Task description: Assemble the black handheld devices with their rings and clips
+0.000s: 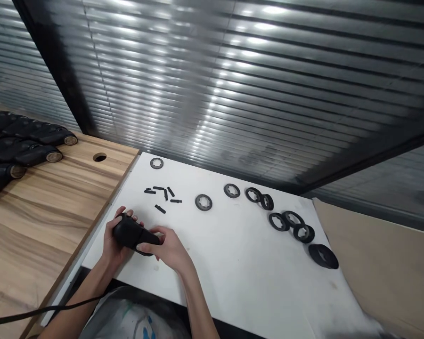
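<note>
Both my hands are together over the white board (pixel 212 263), holding a black rubber-like moulded part (pixel 130 233) with a thick rounded end and a tapered end. My left hand (pixel 116 240) cups the thick end from below and the side. My right hand (pixel 167 247) wraps over the tapered end, its fingers lying across it. Just beyond my hands lie several small black strips (pixel 161 194), loose on the board. The nearest black toothed ring (pixel 203 202) lies to the right of them.
Several more toothed rings (pixel 292 220) lie across the board's right side, some overlapping. A wooden tabletop (pixel 45 212) with a round hole (pixel 99 157) holds several black moulded parts (pixel 28 134) at the left. A dark cable (pixel 38 311) crosses the lower left, and slatted panels stand behind.
</note>
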A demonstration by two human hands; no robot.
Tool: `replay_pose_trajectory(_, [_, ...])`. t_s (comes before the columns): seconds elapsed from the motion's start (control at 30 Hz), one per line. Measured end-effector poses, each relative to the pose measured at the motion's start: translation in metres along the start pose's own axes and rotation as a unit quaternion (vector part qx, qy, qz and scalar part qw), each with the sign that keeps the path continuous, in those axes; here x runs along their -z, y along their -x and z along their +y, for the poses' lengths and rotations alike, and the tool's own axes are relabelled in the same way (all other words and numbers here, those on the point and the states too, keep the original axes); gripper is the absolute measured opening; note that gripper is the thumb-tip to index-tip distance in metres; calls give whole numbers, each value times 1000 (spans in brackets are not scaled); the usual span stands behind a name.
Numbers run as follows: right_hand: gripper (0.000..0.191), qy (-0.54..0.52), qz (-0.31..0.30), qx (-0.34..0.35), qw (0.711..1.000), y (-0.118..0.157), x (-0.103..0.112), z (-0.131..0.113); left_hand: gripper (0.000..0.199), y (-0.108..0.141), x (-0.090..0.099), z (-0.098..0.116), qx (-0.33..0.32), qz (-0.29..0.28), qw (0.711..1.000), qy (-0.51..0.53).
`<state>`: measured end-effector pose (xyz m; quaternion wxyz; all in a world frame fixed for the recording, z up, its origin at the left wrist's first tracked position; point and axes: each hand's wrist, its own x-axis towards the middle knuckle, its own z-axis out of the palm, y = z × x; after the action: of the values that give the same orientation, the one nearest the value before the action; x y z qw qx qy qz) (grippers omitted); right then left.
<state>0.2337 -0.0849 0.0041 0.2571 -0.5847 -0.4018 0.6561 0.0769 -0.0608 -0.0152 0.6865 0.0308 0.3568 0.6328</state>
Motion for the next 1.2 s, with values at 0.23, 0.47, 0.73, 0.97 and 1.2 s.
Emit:
replay_pose_trajectory(0.23, [53, -21, -2, 21, 1000, -6, -2, 8, 42, 0, 2, -3, -31, 7, 999, 11])
replay_pose_trajectory(0.47, [45, -14, 67, 103, 992, -3, -10, 17, 45, -1, -3, -2, -21, -7, 1000, 7])
replay_pose_trajectory(0.73, [47, 2, 67, 116, 991, 3, -10, 20, 44, 1, -6, 1, -7, -2, 1000, 25])
replay_pose_trajectory(0.97, [43, 39, 96, 107, 989, 6, -11, 15, 41, 1, -6, -1, 7, 10, 1000, 24])
replay_pose_trajectory(1.2, [37, 64, 113, 93, 987, 5, -14, 11, 27, 4, -7, -1, 32, 24, 999, 23])
